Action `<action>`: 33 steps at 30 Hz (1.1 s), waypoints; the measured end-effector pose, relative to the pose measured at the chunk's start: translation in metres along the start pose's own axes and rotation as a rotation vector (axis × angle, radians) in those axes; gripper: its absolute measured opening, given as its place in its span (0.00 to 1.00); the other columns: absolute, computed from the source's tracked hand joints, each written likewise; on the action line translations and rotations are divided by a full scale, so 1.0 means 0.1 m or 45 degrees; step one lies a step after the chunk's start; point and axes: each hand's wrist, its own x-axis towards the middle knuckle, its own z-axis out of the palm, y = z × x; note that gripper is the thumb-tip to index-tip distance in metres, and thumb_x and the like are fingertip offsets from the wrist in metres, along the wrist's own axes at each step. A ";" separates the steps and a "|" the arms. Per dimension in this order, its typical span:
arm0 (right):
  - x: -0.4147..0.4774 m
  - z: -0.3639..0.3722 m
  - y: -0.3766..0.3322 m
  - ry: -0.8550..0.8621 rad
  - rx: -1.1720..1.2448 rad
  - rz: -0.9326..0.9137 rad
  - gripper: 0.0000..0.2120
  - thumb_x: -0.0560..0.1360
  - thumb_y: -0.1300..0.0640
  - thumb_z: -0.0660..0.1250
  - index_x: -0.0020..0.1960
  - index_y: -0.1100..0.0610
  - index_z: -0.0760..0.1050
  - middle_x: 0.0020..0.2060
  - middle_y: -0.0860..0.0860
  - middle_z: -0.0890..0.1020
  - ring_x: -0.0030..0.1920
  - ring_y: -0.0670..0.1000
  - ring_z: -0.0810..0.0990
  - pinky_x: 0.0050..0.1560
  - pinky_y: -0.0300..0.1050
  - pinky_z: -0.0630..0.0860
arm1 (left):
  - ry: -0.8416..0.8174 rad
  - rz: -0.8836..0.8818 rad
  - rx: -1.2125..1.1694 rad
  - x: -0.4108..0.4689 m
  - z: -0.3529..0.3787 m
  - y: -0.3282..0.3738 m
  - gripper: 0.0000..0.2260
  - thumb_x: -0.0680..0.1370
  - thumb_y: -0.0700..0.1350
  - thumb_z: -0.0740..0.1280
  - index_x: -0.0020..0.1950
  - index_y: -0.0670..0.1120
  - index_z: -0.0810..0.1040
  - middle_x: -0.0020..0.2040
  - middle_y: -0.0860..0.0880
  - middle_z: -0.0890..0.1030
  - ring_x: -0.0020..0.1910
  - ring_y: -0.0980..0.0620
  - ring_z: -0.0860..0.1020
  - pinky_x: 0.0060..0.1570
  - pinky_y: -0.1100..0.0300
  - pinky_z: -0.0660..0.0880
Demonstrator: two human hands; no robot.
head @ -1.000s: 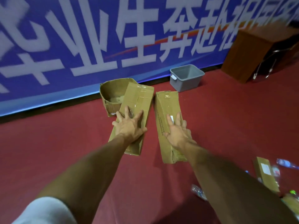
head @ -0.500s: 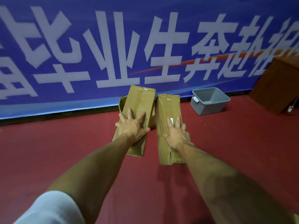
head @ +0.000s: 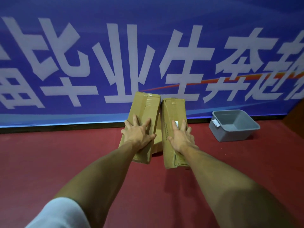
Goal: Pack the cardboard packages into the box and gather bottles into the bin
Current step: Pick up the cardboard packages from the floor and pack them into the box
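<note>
- The left hand (head: pixel 139 134) is spread over the top face of the left cardboard package (head: pixel 146 106), thumb and outer fingers clamped at its edges. The right hand (head: pixel 181 137) is set the same way on the right cardboard package (head: pixel 174 111).
- Both packages are held clear of the red floor (head: pixel 65 162), side by side and almost touching, far ends tilted up toward the blue banner (head: pixel 82 46).
- The open box (head: pixel 157 139) is almost wholly hidden behind them; only a sliver of cardboard is seen in the gap.
- Step judged in hand: the packages are being brought over the box for loading.
- Advice: they are best lowered one at a time, long side upright or flat as the opening allows. The box mouth should be sighted first, since it is blocked from view.
- The grip is wide and shallow, so a slip is likely if a package is tipped steeply.
- Left package: plain brown, clear tape across the far end.
- Right package: a small white label near the fingers, printed text down one side, and a crushed, split near corner that should not be squeezed.
- The grey bin (head: pixel 230 135) sits to the right, well apart, with no bottles seen.
</note>
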 end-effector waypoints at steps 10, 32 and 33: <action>1.66 -0.57 0.13 -0.016 -0.068 -0.149 0.36 0.82 0.48 0.62 0.81 0.47 0.43 0.79 0.58 0.40 0.76 0.64 0.53 0.69 0.58 0.67 | -0.030 -0.174 -0.036 1.46 -0.17 0.42 0.33 0.76 0.71 0.60 0.77 0.66 0.51 0.80 0.44 0.46 0.74 0.31 0.54 0.65 0.33 0.66; 4.42 -0.45 -0.54 -0.080 -0.018 -0.126 0.34 0.82 0.48 0.62 0.81 0.47 0.46 0.78 0.56 0.45 0.75 0.62 0.56 0.67 0.57 0.69 | -0.043 -0.154 -0.053 4.27 -0.27 -0.08 0.34 0.76 0.69 0.61 0.78 0.66 0.52 0.80 0.44 0.48 0.73 0.32 0.56 0.66 0.32 0.64; 4.53 -0.41 -0.53 -0.091 -0.012 -0.127 0.34 0.82 0.48 0.62 0.81 0.46 0.46 0.79 0.56 0.44 0.75 0.62 0.55 0.68 0.58 0.68 | -0.043 -0.161 -0.058 4.36 -0.24 -0.07 0.34 0.75 0.69 0.61 0.78 0.66 0.52 0.79 0.44 0.49 0.74 0.32 0.56 0.66 0.31 0.64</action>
